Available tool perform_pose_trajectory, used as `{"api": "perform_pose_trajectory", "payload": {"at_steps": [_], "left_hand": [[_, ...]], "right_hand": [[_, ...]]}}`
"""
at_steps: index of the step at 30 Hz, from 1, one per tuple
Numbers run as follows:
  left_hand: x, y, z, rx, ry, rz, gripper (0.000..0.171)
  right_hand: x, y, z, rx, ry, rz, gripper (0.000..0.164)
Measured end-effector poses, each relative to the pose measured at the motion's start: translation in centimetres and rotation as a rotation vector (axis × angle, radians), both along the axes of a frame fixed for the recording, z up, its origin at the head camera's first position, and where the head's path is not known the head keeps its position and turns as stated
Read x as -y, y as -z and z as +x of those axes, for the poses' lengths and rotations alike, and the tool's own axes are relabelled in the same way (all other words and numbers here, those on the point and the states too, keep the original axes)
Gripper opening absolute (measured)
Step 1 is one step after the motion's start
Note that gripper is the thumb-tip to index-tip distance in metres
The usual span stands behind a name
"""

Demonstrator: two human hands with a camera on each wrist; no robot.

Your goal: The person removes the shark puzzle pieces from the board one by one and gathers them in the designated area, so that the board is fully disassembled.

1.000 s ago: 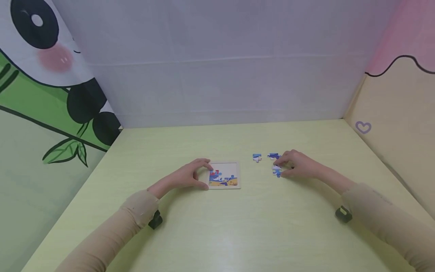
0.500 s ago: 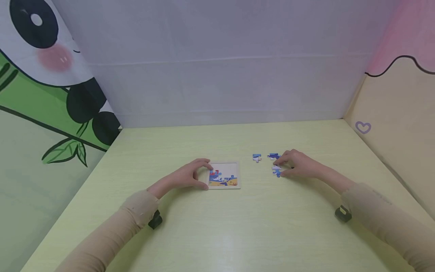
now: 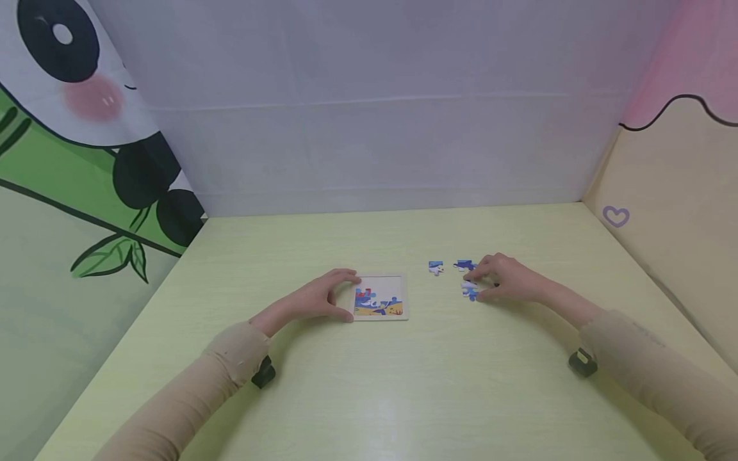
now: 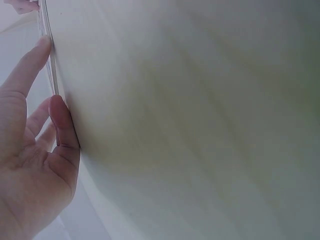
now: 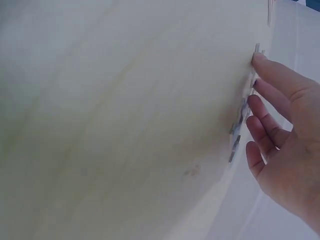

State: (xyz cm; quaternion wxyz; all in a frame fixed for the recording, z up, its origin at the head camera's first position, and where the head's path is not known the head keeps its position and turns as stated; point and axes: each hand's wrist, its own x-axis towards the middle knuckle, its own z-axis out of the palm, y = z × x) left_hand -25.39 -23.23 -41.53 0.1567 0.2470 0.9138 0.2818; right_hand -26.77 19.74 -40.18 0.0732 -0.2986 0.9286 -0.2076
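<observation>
A small square puzzle tray (image 3: 405, 298) lies on the table in the head view, its lower part filled with colourful jigsaw pieces and its upper part bare. My left hand (image 3: 319, 295) holds its left side, thumb by the near corner and a finger at the far one. To the right, my right hand (image 3: 507, 280) pinches a blue and white puzzle piece (image 3: 469, 291) between thumb and finger, close over the table. In the right wrist view the thumb of my right hand (image 5: 285, 120) meets the piece's edge, while other pieces show edge-on near the curled fingers.
Two loose puzzle pieces lie behind: a blue and white one (image 3: 435, 267) between tray and right hand, and a dark blue one (image 3: 463, 264) right by the fingers. The pale wood-grain table (image 3: 369, 384) meets a plain cloth backdrop (image 3: 380, 153) at its far edge.
My left index finger has shifted slightly back toward the tray's far corner. The right hand and the loose pieces look the same.
</observation>
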Motion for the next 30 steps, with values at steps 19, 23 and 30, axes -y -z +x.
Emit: {"api": "perform_pose_trajectory", "payload": {"at_steps": [19,23,30], "left_hand": [[0.0,0.5,-0.3,0.015,-0.039,-0.009,0.093],[-0.1,0.4,-0.3,0.013,-0.029,-0.002,0.093],[-0.1,0.6,-0.4,0.020,-0.025,0.001,0.093]], "right_hand": [[4.6,-0.2,-1.2,-0.040,-0.034,-0.094,0.051],[7.0,0.0,-1.6,-0.036,-0.029,-0.114,0.052],[11.1,0.4,-2.2,-0.016,-0.039,-0.141,0.055]]}}
